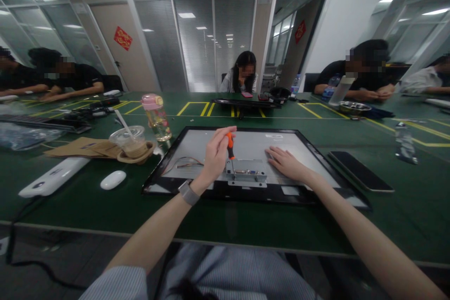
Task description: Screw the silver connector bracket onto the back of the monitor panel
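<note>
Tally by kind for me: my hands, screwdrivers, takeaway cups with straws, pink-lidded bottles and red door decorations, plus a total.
Your hands, left hand and right hand: 2
Orange-and-black screwdriver: 1
Takeaway cup: 1
Pink-lidded bottle: 1
Red door decorations: 2
Total: 7

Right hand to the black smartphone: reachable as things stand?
Probably yes. The right hand rests spread on the display panel, seemingly holding nothing; the black smartphone lies uncovered on the table to its right, with only the panel's edge between.
</note>
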Tool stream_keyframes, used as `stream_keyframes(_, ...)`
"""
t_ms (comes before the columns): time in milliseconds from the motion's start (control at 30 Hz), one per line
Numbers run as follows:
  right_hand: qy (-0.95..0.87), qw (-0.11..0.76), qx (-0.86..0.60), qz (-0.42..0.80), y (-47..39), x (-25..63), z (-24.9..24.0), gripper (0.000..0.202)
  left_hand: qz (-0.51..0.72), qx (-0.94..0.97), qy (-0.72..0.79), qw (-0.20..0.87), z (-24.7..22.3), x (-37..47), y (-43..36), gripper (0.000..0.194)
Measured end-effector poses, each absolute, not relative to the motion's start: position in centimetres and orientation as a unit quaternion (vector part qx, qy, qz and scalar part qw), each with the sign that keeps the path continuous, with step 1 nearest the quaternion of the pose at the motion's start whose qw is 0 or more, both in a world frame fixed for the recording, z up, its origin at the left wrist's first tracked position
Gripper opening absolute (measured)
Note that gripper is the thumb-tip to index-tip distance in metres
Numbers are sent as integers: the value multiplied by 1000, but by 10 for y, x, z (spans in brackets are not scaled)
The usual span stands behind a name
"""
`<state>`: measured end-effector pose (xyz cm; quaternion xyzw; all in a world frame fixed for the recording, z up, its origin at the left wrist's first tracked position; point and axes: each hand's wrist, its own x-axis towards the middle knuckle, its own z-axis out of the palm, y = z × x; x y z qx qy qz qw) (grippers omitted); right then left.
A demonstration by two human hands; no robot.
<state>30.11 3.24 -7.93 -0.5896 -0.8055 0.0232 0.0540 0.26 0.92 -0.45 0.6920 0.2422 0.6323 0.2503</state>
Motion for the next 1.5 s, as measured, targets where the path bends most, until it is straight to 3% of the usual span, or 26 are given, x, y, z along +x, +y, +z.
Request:
stream_keyframes(367, -800, 50, -597, 27, 32, 301, -80, 61, 621, 669, 245, 327, -7, 4, 11, 25)
stream_keyframes(600, -802, 56, -594, 25, 32, 302, -82, 61, 641, 663, 260, 286, -7, 3, 12, 16)
stream_keyframes(767, -800, 52, -597, 24, 32, 301, -82, 62, 635, 674, 228, 303, -5, 3, 10, 29)
stream_keyframes(1233, -801, 45, -597, 30, 30, 300, -77, 63, 669, 640, 272, 262, -6, 2, 15, 10)
stream_keyframes(1400, -799, 41, -600, 27, 30, 299, -76, 62, 649, 652, 233, 315, -5, 3, 13, 28)
stream_keyframes(1500, -800, 40, -599, 21, 30, 298, -76, 61, 644, 653, 227, 327, -6, 3, 13, 26)
